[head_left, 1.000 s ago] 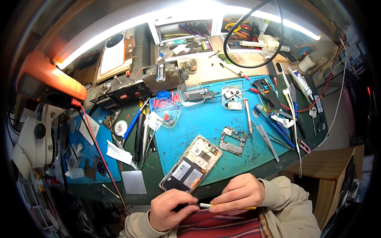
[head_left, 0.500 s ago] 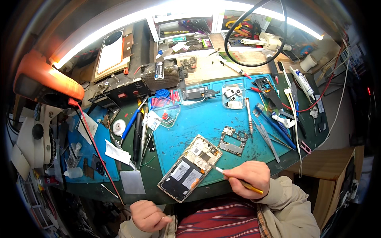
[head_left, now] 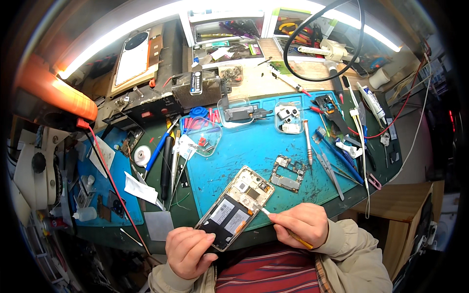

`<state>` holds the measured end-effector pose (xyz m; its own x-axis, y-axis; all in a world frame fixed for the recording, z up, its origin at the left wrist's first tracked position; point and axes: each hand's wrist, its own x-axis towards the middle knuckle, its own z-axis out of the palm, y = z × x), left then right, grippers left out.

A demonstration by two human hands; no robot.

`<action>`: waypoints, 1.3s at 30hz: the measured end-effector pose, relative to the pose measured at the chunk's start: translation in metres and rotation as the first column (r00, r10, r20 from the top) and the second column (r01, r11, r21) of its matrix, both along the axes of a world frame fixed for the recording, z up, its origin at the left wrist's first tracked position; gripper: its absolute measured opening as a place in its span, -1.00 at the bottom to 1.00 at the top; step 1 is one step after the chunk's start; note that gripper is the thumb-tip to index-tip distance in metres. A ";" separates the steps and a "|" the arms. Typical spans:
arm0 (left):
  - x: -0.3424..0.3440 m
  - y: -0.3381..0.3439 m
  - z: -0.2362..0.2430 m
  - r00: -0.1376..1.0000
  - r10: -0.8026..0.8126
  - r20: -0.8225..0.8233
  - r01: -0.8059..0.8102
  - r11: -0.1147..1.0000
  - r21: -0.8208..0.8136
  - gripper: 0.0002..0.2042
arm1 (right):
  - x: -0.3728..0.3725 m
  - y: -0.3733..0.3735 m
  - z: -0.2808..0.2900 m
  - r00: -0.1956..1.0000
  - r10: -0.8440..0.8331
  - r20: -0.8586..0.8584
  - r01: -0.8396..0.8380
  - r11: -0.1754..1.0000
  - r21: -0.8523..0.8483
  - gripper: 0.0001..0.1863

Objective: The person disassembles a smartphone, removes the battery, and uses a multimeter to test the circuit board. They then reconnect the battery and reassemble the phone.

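Note:
An opened phone body (head_left: 240, 211) lies slanted on the bench, its black battery and gold-coloured upper frame exposed. My left hand (head_left: 188, 251) is at its lower left corner, fingers bent and thumb apart, the fingertips overlapping the phone's edge. Whether they press on it, I cannot tell. In my right hand (head_left: 305, 225) is a slim tool (head_left: 300, 239) with a yellow handle and whitish front end, closed between thumb and fingers. Its tip meets or hovers at the phone's right edge. A loose circuit board (head_left: 287, 174) lies just beyond, on the blue mat (head_left: 234, 156).
Tweezers (head_left: 330, 177), a screwdriver (head_left: 308, 141) and a blue brush (head_left: 342, 154) lie right of the board. Clear boxes of small parts (head_left: 288, 117) stand behind. An orange meter (head_left: 56, 93) hangs at left, its red lead (head_left: 115, 185) crossing the bench. A black cable loop (head_left: 359, 44) hangs above.
My left hand has risen from the bench's front edge to the phone's lower corner, its fingers loosening. The right hand has shifted slightly left, bringing the tool's tip closer to the phone.

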<state>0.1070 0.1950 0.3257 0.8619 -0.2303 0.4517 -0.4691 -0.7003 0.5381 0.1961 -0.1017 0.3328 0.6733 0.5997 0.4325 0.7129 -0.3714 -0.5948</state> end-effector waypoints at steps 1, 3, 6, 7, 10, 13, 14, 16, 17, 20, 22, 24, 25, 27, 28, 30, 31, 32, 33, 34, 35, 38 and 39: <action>0.000 0.001 -0.001 1.000 -0.010 -0.003 0.011 0.999 0.050 -0.66 | 0.000 0.000 0.000 1.000 0.000 -0.004 0.000 1.000 -0.002 -0.61; 0.000 0.000 -0.003 1.000 0.000 -0.012 0.001 0.999 0.037 -0.66 | 0.001 0.001 0.000 1.000 -0.005 -0.011 0.005 1.000 -0.007 -0.61; 0.000 0.000 -0.005 1.000 0.008 -0.016 -0.008 1.000 0.005 -0.67 | 0.001 0.004 0.000 1.000 -0.017 -0.026 0.016 1.000 -0.020 -0.60; -0.001 0.000 -0.005 1.000 0.011 -0.015 -0.011 1.000 -0.008 -0.68 | 0.002 0.005 0.001 0.999 -0.021 -0.035 0.020 1.000 -0.024 -0.60; -0.001 0.000 -0.006 0.999 0.021 -0.025 -0.021 1.000 -0.009 -0.69 | 0.005 0.007 0.000 0.997 -0.020 -0.074 0.021 1.000 0.003 -0.59; -0.001 0.000 -0.006 0.999 0.027 -0.021 -0.027 0.999 -0.016 -0.69 | 0.005 0.003 0.000 0.995 0.012 -0.101 -0.010 1.000 0.029 -0.57; -0.001 0.001 -0.006 0.999 0.026 -0.021 -0.026 0.999 -0.018 -0.69 | 0.004 0.001 0.000 0.994 0.028 -0.107 -0.024 0.999 0.034 -0.57; 0.000 0.000 -0.007 1.000 0.020 -0.023 -0.021 1.000 -0.019 -0.68 | 0.005 0.003 -0.001 0.994 0.018 -0.107 -0.014 0.999 0.037 -0.57; 0.000 0.000 -0.007 1.000 0.019 -0.023 -0.020 1.000 -0.019 -0.68 | 0.005 0.004 -0.001 0.994 0.013 -0.106 -0.009 0.999 0.039 -0.57; 0.000 0.001 -0.007 1.000 0.018 -0.020 -0.018 1.000 -0.018 -0.68 | 0.006 0.009 -0.002 0.994 -0.004 -0.108 0.009 0.999 0.046 -0.58; -0.001 0.001 -0.008 1.000 0.020 -0.023 -0.020 1.000 -0.019 -0.69 | 0.008 0.012 -0.001 0.994 0.000 -0.108 0.005 0.999 0.040 -0.58; 0.000 0.000 -0.007 1.000 0.015 -0.023 -0.015 1.000 -0.013 -0.67 | 0.009 0.012 0.000 0.993 -0.001 -0.117 0.006 0.999 0.044 -0.59; 0.001 0.000 -0.007 1.000 0.013 -0.023 -0.014 1.000 -0.011 -0.67 | 0.008 0.011 0.002 0.992 -0.004 -0.126 0.010 0.999 0.052 -0.59; 0.000 0.001 -0.008 1.000 0.019 -0.021 -0.019 1.000 -0.018 -0.68 | 0.007 0.008 0.002 0.991 -0.001 -0.136 0.009 0.998 0.056 -0.61; 0.000 0.001 -0.008 1.000 0.021 -0.020 -0.022 1.000 -0.021 -0.69 | 0.006 0.006 0.002 0.991 0.005 -0.137 0.003 0.999 0.053 -0.61; 0.000 0.001 -0.008 1.000 0.020 -0.018 -0.020 0.999 -0.025 -0.69 | 0.006 0.006 0.002 0.990 0.014 -0.142 -0.006 0.998 0.059 -0.63; 0.001 0.000 -0.008 1.000 0.018 -0.018 -0.018 0.999 -0.026 -0.69 | 0.009 0.008 0.001 0.989 0.018 -0.145 -0.008 0.998 0.068 -0.63; 0.001 0.000 -0.008 1.000 0.017 -0.017 -0.018 1.000 -0.026 -0.69 | 0.011 0.010 0.001 0.989 0.022 -0.148 -0.010 0.997 0.077 -0.64; 0.002 0.000 -0.008 1.000 0.019 -0.015 -0.019 0.999 -0.025 -0.69 | 0.012 0.011 0.002 0.988 0.023 -0.153 -0.011 0.997 0.082 -0.64; 0.002 0.000 -0.008 1.000 0.020 -0.013 -0.020 0.999 -0.025 -0.69 | 0.013 0.012 0.002 0.987 0.025 -0.158 -0.011 0.996 0.087 -0.64; 0.002 0.000 -0.008 1.000 0.022 -0.014 -0.023 0.999 -0.026 -0.69 | 0.014 0.012 0.003 0.986 0.026 -0.162 -0.011 0.996 0.092 -0.64; 0.000 0.001 -0.009 0.999 0.028 -0.019 -0.028 0.999 -0.032 -0.69 | 0.009 0.005 0.002 0.979 0.021 -0.202 -0.002 0.996 0.091 -0.64; 0.001 0.001 -0.009 0.999 0.024 -0.023 -0.024 0.999 -0.033 -0.69 | 0.010 0.005 0.002 0.980 0.022 -0.200 -0.004 0.996 0.091 -0.64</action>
<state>0.1076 0.1957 0.3170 0.8770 -0.1948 0.4393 -0.4399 -0.6931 0.5711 0.2056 -0.0962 0.3348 0.7443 0.5736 0.3421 0.5803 -0.3018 -0.7564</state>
